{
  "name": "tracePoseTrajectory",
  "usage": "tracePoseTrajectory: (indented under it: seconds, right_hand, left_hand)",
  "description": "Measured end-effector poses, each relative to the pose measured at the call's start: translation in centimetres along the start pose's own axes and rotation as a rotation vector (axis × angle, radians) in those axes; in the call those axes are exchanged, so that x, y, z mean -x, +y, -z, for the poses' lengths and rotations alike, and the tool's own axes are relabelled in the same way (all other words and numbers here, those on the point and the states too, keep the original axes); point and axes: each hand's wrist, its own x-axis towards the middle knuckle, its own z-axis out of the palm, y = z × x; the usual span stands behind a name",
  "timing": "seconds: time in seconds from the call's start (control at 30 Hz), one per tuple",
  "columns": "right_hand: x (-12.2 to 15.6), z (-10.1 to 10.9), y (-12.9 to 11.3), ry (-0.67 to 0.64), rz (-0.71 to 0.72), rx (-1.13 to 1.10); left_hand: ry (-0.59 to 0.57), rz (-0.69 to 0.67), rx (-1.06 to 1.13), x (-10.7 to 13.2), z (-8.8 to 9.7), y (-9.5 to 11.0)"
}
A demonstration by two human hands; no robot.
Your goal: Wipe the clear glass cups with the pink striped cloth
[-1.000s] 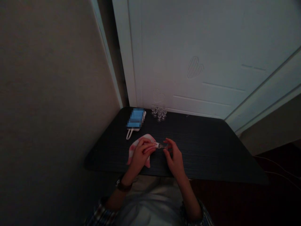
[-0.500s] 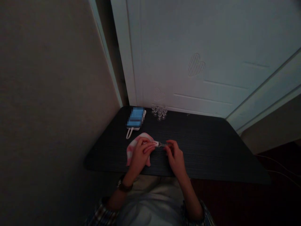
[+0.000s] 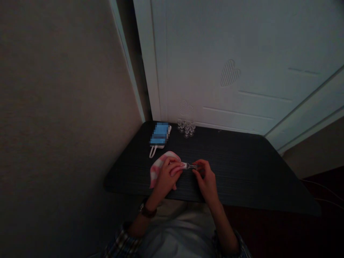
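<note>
My left hand (image 3: 167,176) is closed on a pink and white cloth (image 3: 157,169) and pinches it round one end of a small clear stemmed glass (image 3: 190,166). My right hand (image 3: 206,179) pinches the other end of that glass, which lies sideways just above the dark table (image 3: 242,168). A wristwatch sits on my left wrist. The room is dim and the small glass is hard to make out in detail.
A cluster of several small clear glasses (image 3: 186,127) stands at the back of the table by the white door (image 3: 231,64). A blue and white object (image 3: 160,134) with a white strap lies at the back left. A wall (image 3: 61,107) closes off the left side.
Both hands stay on the cloth and the small glass with only slight finger movement. The view has shifted a little, so everything sits slightly further right.
</note>
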Motion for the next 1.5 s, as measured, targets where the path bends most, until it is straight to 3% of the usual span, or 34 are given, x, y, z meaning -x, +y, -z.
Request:
tracePoseTrajectory:
  seconds: [0.2,0.53,1.5]
  right_hand:
    - [0.0,0.0,-0.1,0.002,-0.020,-0.005]
    - [0.1,-0.2,-0.5,-0.129,-0.025,-0.007]
    - [0.0,-0.1,0.4,-0.055,0.070,0.070]
  left_hand:
    - [0.025,0.006,-0.009,-0.1,0.0,-0.3]
    - [0.049,0.016,0.002,-0.2,0.3,-0.1]
    - [0.039,-0.067,-0.077,-0.2,-0.2,-1.1]
